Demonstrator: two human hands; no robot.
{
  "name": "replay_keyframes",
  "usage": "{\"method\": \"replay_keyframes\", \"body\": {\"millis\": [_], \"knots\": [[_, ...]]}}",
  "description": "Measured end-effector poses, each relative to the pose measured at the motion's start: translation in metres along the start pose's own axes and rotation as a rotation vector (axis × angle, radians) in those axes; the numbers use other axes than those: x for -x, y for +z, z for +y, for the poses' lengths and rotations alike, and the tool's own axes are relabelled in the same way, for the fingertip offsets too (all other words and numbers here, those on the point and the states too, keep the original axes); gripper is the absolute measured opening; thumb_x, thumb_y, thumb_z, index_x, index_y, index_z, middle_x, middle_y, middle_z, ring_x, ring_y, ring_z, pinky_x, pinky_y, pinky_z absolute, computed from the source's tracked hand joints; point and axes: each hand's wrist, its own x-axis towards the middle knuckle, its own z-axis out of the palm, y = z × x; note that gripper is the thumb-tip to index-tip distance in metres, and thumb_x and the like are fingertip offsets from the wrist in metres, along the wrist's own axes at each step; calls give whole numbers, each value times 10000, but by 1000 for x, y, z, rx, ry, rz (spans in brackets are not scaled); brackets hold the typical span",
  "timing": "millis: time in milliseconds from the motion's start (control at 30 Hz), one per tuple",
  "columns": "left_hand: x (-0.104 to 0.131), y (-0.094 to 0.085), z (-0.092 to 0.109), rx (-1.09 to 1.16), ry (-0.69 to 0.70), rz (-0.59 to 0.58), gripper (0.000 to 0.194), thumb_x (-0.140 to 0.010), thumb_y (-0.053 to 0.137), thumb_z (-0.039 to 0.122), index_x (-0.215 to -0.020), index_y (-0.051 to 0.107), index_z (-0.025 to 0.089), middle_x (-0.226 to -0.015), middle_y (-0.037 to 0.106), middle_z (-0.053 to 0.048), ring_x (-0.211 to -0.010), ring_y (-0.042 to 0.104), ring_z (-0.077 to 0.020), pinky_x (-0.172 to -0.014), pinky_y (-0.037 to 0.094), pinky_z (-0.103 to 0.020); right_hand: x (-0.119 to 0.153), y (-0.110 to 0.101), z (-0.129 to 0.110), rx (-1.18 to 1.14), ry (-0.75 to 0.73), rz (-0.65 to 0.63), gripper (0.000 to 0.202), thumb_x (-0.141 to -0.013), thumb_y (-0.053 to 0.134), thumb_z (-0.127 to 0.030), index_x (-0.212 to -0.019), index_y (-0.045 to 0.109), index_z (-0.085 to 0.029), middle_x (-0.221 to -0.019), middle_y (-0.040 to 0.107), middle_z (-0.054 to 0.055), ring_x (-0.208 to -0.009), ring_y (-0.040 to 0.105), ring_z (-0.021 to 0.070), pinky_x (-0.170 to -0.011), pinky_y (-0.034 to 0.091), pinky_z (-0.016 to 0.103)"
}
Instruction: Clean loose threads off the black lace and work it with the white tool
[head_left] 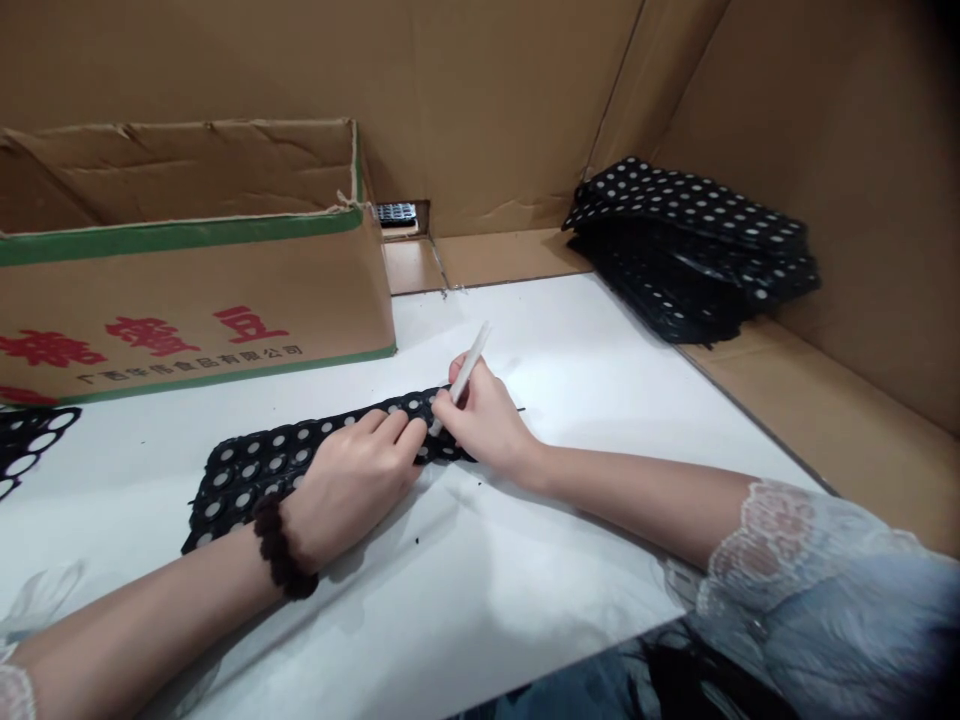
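A black sheet (247,465) set with rows of round pale discs lies at a slant on the white tabletop. My left hand (364,460) rests on top of it, fingers curled down and closed against its surface; the fingertips are hidden. A dark fluffy band circles that wrist. Held like a pen in my right hand (484,415) is a slim whitish stick-like tool (471,368). Its lower end meets the sheet near one of the discs, just right of my left fingers. Whether the tool is a pen or a blade, I cannot tell.
A cardboard box (195,290) with green edges and red lettering stands at the back left. A pile of similar black dotted sheets (690,240) sits at the back right. A black piece with round holes (34,440) lies at the left edge. Cardboard walls (495,110) enclose the table.
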Motion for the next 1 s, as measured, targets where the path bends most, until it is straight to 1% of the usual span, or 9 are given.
{"method": "replay_keyframes", "body": {"millis": [200,333,500,633,700,767,867,933,1000], "knots": [[0,3,-2,91,18,60,91,-706,452,72,-680,465,159,-717,542,-41,-742,522,-198,-571,432,-280,3,1,1,48,-40,-28,117,-750,389,-256,-836,322,-213,-572,397,-57,-479,398,104,-501,319,239],[-1,5,-3,87,40,98,103,-748,440,128,-651,450,162,-658,535,-33,-651,516,-168,-537,414,-260,4,1,0,93,-111,-96,146,-748,369,-212,-886,321,-211,-581,396,-55,-483,398,104,-509,305,237],[-3,10,-1,-25,-74,131,179,-803,411,227,-639,445,162,-584,498,-17,-502,466,-122,-456,348,-232,2,2,-1,171,-139,-133,165,-740,359,-191,-903,335,-206,-592,407,-49,-489,396,102,-507,290,236],[-3,12,2,-24,-125,102,150,-796,422,228,-672,469,158,-614,500,-27,-525,484,-143,-456,346,-244,-1,2,-2,154,-135,-121,162,-737,362,-195,-897,338,-203,-625,426,-42,-511,412,101,-515,299,234],[-2,10,-1,56,-132,41,116,-793,420,213,-717,487,155,-681,522,-39,-596,505,-158,-511,386,-255,-1,1,-2,131,-133,-136,150,-735,372,-205,-883,343,-202,-621,428,-44,-513,415,103,-515,303,236],[-1,5,-8,239,-123,-58,98,-780,460,244,-799,507,160,-782,548,-44,-709,524,-170,-608,429,-270,-1,0,-2,75,-133,-135,133,-736,393,-219,-860,348,-205,-603,423,-52,-514,418,103,-521,317,236],[-1,-4,-22,560,-163,-200,275,-743,542,388,-945,513,204,-920,569,-24,-835,535,-173,-703,449,-274,-2,-3,-4,-98,-109,-75,117,-759,418,-255,-848,354,-215,-586,407,-64,-506,420,95,-520,346,225],[-1,-4,-27,613,-263,-179,328,-782,487,428,-1033,496,217,-1012,563,-28,-921,525,-179,-779,443,-296,-5,-6,-5,-184,-113,-38,115,-777,430,-295,-835,374,-213,-593,419,-60,-515,430,90,-524,360,220],[-2,3,-26,534,-327,-101,359,-838,403,390,-1125,460,184,-1127,521,-66,-1045,470,-206,-892,396,-355,-9,-9,-5,-203,-141,-32,141,-781,450,-332,-792,406,-199,-620,455,-43,-551,454,91,-553,373,224]]}}
